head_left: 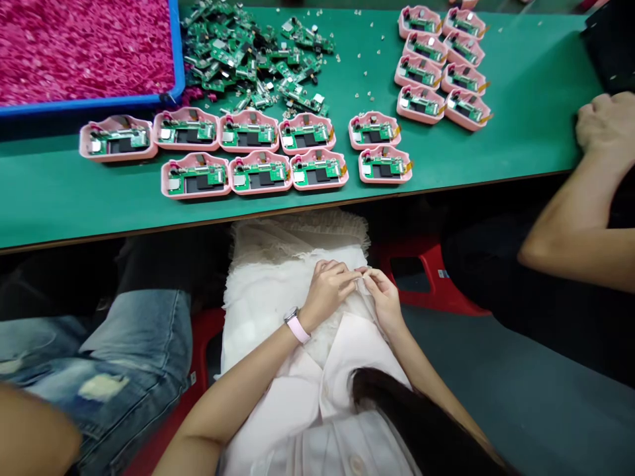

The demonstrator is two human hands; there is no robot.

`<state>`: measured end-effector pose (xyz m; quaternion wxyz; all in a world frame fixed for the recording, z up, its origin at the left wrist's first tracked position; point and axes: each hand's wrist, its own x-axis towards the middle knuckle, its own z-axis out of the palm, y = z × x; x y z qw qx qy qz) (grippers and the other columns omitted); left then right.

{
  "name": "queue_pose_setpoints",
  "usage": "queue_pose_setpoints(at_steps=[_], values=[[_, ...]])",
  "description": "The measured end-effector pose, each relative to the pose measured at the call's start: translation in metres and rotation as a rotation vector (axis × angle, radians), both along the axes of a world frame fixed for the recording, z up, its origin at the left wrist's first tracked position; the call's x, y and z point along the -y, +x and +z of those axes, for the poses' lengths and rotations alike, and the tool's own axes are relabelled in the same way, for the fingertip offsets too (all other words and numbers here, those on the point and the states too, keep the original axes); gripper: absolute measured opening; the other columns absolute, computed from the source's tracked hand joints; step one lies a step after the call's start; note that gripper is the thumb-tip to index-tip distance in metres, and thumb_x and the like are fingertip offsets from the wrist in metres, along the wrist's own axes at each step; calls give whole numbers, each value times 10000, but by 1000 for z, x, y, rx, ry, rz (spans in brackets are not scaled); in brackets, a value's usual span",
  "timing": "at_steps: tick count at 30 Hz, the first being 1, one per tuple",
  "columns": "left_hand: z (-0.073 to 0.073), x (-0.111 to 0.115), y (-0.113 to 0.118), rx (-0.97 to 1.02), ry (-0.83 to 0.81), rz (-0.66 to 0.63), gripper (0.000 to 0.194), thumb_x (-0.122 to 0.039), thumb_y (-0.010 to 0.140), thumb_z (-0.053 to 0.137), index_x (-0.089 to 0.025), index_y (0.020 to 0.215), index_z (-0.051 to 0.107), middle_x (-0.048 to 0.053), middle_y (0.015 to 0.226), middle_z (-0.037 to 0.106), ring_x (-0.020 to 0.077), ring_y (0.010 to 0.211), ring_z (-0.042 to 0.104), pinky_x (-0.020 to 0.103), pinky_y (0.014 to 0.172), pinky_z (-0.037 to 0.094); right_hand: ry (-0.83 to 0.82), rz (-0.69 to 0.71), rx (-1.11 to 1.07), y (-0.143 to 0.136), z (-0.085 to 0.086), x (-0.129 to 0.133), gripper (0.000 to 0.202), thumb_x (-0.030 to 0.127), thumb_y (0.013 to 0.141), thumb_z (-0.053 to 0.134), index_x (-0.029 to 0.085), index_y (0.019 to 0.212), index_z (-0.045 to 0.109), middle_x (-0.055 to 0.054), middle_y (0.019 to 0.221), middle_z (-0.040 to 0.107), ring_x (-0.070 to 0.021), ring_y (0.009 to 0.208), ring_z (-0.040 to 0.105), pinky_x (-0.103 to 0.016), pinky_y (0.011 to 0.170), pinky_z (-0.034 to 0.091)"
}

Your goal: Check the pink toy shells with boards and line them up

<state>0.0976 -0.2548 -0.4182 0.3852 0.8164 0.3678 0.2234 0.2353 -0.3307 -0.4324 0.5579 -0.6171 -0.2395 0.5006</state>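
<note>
No legible text; label (442,274) on red stool (454,299) too small

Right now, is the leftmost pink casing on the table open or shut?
Open: the pink casing has no cover, leaving its green circuit board exposed.

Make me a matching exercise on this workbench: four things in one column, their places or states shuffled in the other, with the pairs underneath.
Things
1. The person's left hand and right hand
2. Blue-rimmed tray
3. Loose circuit boards
4. Pink casings

Places or states
A. Heaped on the green tabletop
B. Set out in groups, with green boards inside
C. Fingertips close together, over the white garment on the lap
D. Filled with small magenta pieces

Right pairs: 1-C, 2-D, 3-A, 4-B
</note>
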Motion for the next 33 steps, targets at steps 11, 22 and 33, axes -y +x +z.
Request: queue_pose_setpoints(at_steps=[11,22,33], values=[[-3,1,1,-26,2,0,174,-212,904,579,-255,980,730,-11,784,632,160,808,558,351,860,357,-22,-14,3,0,-1,-1,184,402,794,714,237,846,653,-29,1005,702,-210,1028,618,-357,976,450],[-1,0,0,-35,-60,-4,209,-207,907,570,-262,1017,738,-1,793,627,168,821,556,364,879,355,-59,32,38,4,-4,-2,250,459,777,716,231,867,668,-42,1007,716,-221,1016,634,-380,985,462],[-2,0,0,-28,-164,37,198,-145,879,573,-236,976,720,9,896,704,181,916,600,382,938,356,-62,29,48,10,-8,-2,252,470,792,702,230,867,687,-41,1012,727,-212,1001,635,-364,951,470]])
